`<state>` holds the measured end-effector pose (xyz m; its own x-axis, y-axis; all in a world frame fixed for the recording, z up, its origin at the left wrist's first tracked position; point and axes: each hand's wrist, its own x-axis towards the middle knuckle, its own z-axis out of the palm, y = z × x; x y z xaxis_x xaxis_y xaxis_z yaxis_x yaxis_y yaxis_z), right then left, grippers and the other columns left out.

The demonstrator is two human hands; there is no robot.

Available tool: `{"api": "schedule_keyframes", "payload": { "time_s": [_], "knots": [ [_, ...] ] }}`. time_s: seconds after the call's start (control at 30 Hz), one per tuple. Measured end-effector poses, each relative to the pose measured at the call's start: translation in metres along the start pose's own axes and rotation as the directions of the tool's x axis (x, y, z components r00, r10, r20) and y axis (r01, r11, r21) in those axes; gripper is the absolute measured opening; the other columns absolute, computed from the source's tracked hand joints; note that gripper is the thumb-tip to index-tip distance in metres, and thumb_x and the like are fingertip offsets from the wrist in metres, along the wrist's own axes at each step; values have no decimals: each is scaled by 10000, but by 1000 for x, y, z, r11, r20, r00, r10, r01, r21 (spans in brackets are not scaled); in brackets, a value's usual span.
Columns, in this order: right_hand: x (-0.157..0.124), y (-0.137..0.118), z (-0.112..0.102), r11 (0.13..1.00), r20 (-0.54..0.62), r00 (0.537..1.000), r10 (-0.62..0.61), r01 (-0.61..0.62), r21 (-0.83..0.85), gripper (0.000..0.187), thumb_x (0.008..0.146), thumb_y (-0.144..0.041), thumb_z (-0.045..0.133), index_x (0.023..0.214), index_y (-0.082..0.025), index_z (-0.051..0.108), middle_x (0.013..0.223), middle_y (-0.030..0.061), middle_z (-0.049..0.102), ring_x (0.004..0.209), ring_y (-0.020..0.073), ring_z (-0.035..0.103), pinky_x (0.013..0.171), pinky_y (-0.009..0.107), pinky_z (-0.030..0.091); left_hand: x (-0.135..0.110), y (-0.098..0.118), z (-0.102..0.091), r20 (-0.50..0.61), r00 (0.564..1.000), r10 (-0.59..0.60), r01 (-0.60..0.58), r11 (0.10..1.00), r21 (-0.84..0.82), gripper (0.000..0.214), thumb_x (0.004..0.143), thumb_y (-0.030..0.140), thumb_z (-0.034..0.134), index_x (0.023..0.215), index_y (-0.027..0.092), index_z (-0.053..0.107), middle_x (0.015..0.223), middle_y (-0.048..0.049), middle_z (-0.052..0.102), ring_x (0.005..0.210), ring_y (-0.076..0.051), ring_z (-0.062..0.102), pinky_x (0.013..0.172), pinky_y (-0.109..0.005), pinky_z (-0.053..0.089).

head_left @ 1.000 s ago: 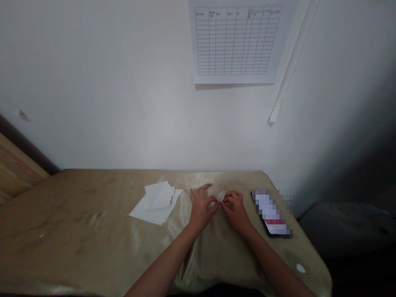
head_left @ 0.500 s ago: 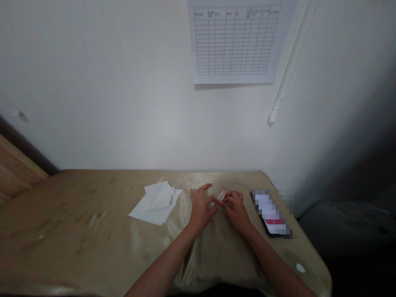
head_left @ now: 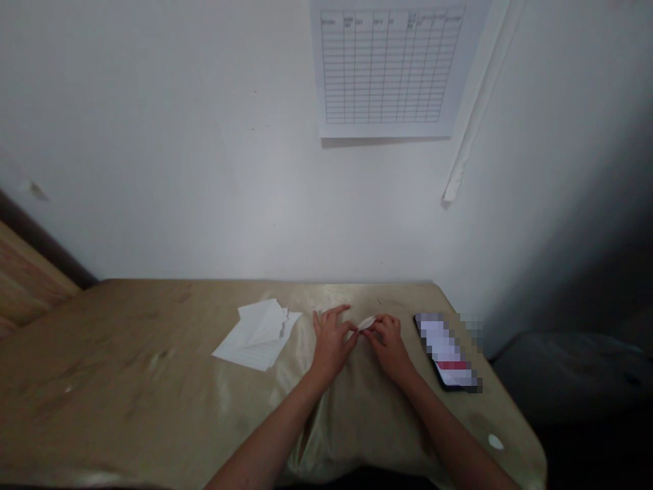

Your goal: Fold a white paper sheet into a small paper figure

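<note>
On the cloth-covered table (head_left: pixel 168 401), the left hand (head_left: pixel 331 340) and right hand (head_left: pixel 389 344) pinch a small folded paper (head_left: pixel 366 322) between their fingertips, between loose sheets (head_left: pixel 260 340) and a phone (head_left: pixel 446 350).

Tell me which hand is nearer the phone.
The right. The right hand is just left of the phone; the left hand is farther left, beyond the right one.

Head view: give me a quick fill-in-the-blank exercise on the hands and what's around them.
The left hand and right hand both pinch a small ____ paper piece.
The smartphone lies nearer the ____ hand.
The loose paper sheets lie nearer the ____ hand.

Missing words: white; right; left.
</note>
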<state>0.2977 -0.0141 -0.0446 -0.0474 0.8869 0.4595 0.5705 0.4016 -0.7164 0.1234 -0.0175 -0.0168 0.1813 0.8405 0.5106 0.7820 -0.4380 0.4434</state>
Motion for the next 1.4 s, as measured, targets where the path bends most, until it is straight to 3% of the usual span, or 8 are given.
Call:
{"api": "schedule_keyframes", "payload": {
  "time_s": [0.07,0.13,0.27,0.4,0.53,0.8,1.17,1.4],
  "knots": [
    [1,-1,-3,999,-66,998,3,-6,-49,117,905,-359,655,923,-247,684,1066,88,612,1121,293,492,1039,499,421,0,-1,0,-10,1000,-4,4,1000,12,83,852,199,730,889,267,761,1389,-74,603,1318,-304,496,1197,-737,126],
    [2,-2,-7,995,-121,992,-23,11,-96,233,859,-387,708,1026,-230,664,1093,96,608,1119,304,496,1035,512,420,0,-2,0,-12,1000,-12,12,1000,26,80,847,196,731,877,263,762,1390,-77,599,1318,-309,492,1195,-740,127],
    [3,-7,-12,977,-52,992,-114,103,-186,394,853,-316,714,1239,-273,646,1248,95,611,1212,309,478,1080,518,381,0,-1,-1,16,1000,-24,23,998,53,91,819,174,746,849,258,763,1403,-83,586,1326,-330,477,1181,-762,119],
    [3,-8,-12,964,54,990,-134,143,-226,200,881,-272,698,1069,-318,751,1159,59,667,1208,300,479,1100,518,338,0,0,-2,57,998,-8,6,999,43,101,811,180,759,858,269,768,1405,-74,583,1328,-334,467,1172,-773,106],
    [5,-4,-10,981,46,994,-95,101,-168,90,897,-309,697,938,-287,774,1064,61,683,1153,282,501,1065,483,367,2,-1,-2,72,997,-38,39,999,-12,71,825,214,769,859,276,779,1395,-70,594,1320,-326,467,1174,-742,150],
    [8,1,-8,996,35,998,-46,49,-73,78,889,-298,695,851,-253,745,994,71,697,1084,272,535,995,449,421,5,-7,2,71,995,-66,72,994,-77,94,829,356,794,816,264,783,1331,-61,650,1270,-301,494,1170,-632,243],
    [6,4,-6,987,12,1000,-14,15,-160,90,869,-314,726,802,-255,723,933,67,690,1067,291,540,975,455,404,5,-4,-2,87,993,-84,91,993,-79,37,826,269,790,789,275,786,1335,-47,650,1286,-308,480,1181,-696,155],
    [6,3,-8,988,35,999,-34,39,-152,141,885,-369,720,802,-255,716,965,61,698,1078,282,541,1000,457,382,6,-7,0,108,993,-58,69,992,-110,24,808,326,815,823,308,810,1325,-41,659,1285,-299,475,1182,-636,231]
  ]
}}
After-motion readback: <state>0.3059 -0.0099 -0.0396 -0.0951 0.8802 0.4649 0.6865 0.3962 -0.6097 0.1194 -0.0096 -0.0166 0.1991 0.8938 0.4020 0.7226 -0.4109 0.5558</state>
